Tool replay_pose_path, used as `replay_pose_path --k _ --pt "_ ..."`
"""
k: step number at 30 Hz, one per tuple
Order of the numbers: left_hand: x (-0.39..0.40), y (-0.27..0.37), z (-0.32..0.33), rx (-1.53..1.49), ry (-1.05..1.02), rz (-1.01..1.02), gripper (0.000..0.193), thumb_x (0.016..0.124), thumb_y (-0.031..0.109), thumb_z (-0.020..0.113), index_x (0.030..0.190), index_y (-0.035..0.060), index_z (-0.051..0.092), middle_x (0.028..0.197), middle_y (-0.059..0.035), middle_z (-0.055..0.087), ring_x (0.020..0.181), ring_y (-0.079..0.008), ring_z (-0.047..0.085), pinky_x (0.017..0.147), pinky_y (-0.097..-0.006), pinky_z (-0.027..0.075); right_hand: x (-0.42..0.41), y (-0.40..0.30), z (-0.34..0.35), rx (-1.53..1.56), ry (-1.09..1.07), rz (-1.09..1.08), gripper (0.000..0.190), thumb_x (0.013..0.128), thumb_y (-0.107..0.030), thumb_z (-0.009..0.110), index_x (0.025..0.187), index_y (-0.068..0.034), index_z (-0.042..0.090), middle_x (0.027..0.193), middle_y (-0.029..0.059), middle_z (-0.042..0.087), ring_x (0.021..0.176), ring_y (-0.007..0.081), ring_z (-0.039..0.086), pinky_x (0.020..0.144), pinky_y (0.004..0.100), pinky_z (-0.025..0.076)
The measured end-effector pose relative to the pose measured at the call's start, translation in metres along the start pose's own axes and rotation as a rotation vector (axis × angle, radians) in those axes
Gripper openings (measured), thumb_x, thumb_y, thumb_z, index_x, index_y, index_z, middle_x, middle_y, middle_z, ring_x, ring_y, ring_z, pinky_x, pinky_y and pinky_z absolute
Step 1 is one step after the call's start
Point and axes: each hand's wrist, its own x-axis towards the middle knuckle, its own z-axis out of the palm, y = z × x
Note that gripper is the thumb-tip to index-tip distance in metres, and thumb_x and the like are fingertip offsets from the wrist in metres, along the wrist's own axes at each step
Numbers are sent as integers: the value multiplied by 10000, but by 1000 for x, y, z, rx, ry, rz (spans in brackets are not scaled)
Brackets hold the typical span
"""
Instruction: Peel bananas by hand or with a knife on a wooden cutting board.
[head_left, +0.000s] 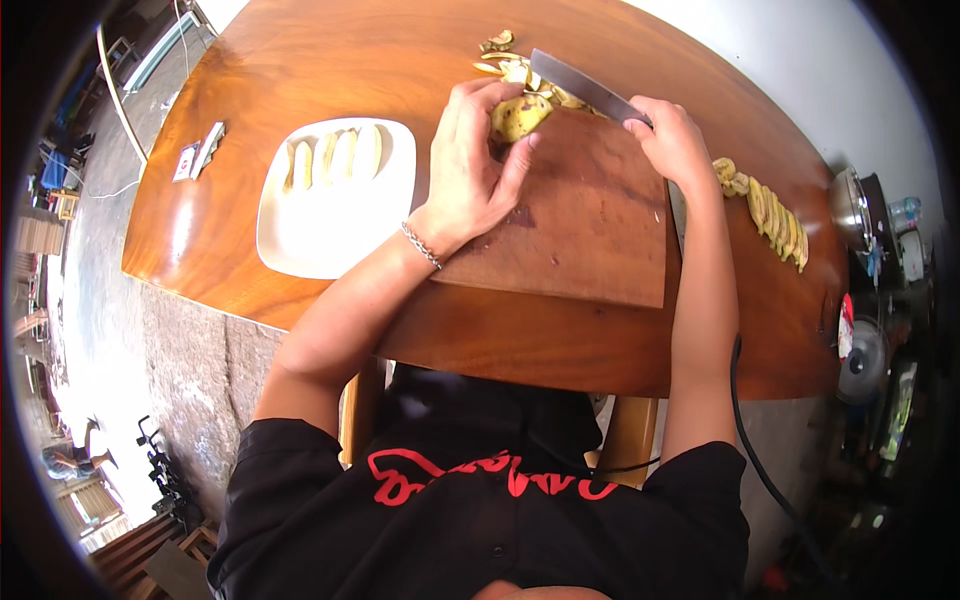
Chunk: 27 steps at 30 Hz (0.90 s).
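Observation:
My left hand (476, 154) holds a spotted yellow-green banana (520, 117) over the far left part of a wooden cutting board (585, 240). In my right hand (667, 139) is the handle of a kitchen knife (589, 86). Its broad blade points up and left, beyond the banana and over a pile of banana peels (517, 71) at the board's far edge. A white square plate (330, 240) to the left bears several peeled bananas (328, 157) side by side. Several unpeeled bananas (778, 225) lie in a row on the table at the right.
The polished wooden table (225, 247) has a curved near edge. Small packets (196, 156) lie at its left. A metal bowl (851, 210) and a glass lid (861, 360) are beyond its right end. A black cable (765, 480) runs beside my right arm. At the far left a person (71, 459) is visible.

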Motion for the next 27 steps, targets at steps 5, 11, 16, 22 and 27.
replay_pose_path --k 5,11,16,22,27 --pt "-2 -1 -3 23 -41 -29 511 970 25 771 1426 -10 544 1348 -200 588 1213 -332 622 1048 -437 513 19 14 16 104 113 12 132 1044 -178 682 1121 -78 719 963 222 736 955 467 693 808 537 534" --pt "1 -5 5 149 -137 -109 485 1012 112 756 1434 3 543 1286 -215 658 1188 -380 667 1043 -465 535 0 33 46 176 418 82 146 1025 -181 699 1134 -87 725 963 220 736 914 472 700 780 538 539" --pt "-4 -21 7 -38 -188 -407 417 1087 139 692 1434 -23 525 1275 -194 731 1138 -249 746 954 -379 593 4 25 68 268 528 -132 133 1041 -186 678 1132 -107 734 1046 164 752 1010 428 711 840 516 556" --pt "-7 -7 9 -24 -245 -477 417 1084 129 681 1432 -35 520 1243 -201 737 1120 -246 737 966 -384 586 -26 17 58 106 449 -36 172 1037 -167 694 1186 -97 746 1082 148 762 995 410 730 828 493 567" --pt "-28 24 -2 -35 -261 -432 409 1083 100 662 1438 -37 513 1219 -195 736 1093 -235 724 961 -383 589 -64 15 55 135 495 -41 137 1044 -179 668 1149 -114 728 939 145 698 925 419 704 781 540 541"
